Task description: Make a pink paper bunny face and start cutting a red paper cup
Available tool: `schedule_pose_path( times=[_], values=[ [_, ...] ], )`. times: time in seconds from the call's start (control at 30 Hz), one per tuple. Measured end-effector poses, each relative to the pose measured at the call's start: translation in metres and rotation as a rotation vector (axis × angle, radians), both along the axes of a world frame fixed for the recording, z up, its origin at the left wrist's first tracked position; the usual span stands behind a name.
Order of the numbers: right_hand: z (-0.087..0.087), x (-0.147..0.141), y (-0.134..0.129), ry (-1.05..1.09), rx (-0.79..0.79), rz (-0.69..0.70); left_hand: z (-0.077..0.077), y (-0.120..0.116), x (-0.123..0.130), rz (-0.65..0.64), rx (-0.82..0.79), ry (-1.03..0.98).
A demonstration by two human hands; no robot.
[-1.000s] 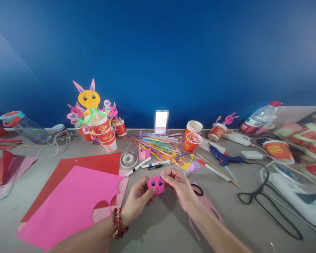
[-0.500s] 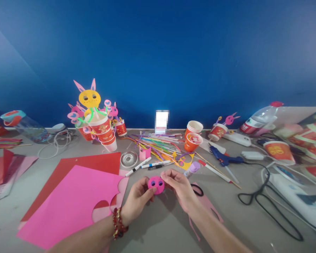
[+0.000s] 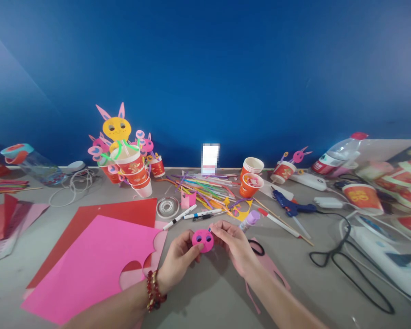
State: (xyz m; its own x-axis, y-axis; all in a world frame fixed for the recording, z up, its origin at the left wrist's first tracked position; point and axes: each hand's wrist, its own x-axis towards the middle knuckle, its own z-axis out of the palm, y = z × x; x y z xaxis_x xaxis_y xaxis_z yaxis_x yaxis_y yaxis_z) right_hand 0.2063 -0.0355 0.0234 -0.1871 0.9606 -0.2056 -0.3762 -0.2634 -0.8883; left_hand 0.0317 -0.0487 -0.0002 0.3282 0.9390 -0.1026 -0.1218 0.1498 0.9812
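Note:
A round pink paper face (image 3: 202, 241) with two dark eyes is pinched at its lower left by my left hand (image 3: 181, 257), thumb on its front. At the face's upper right edge, my right hand (image 3: 231, 242) pinches a small pale and bluish piece (image 3: 210, 229), too small to make out well. Just beyond the hands lie a black pen (image 3: 203, 217) and a blue-and-white marker (image 3: 202, 214). A glue stick with a purple cap (image 3: 250, 220) is near my right hand, and scissors with black handles (image 3: 256, 247) lie beside it.
Pink paper (image 3: 89, 265) and red paper (image 3: 123, 210) spread at the left. Behind are a tape roll (image 3: 167, 207), colored sticks (image 3: 205, 187) and decorated paper cups (image 3: 130, 165). A blue glue gun (image 3: 291, 204) and its looping cable are at the right.
The fingers of my right hand have shifted slightly right at the face's upper edge, and more of the small piece shows. My left hand stays almost still.

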Motion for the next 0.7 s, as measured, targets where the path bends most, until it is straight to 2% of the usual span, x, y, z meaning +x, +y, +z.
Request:
schedule_pose_path(
  times=[0.2, 0.7],
  values=[
    [0.0038, -0.0012, -0.0013, -0.005, 0.007, 0.021, -0.0022, -0.0004, -0.0003, 0.014, 0.001, -0.004],
    [-0.003, -0.0038, -0.0021, -0.002, -0.008, 0.023, -0.0014, -0.0002, -0.0003, 0.006, 0.013, 0.016]
  ],
)
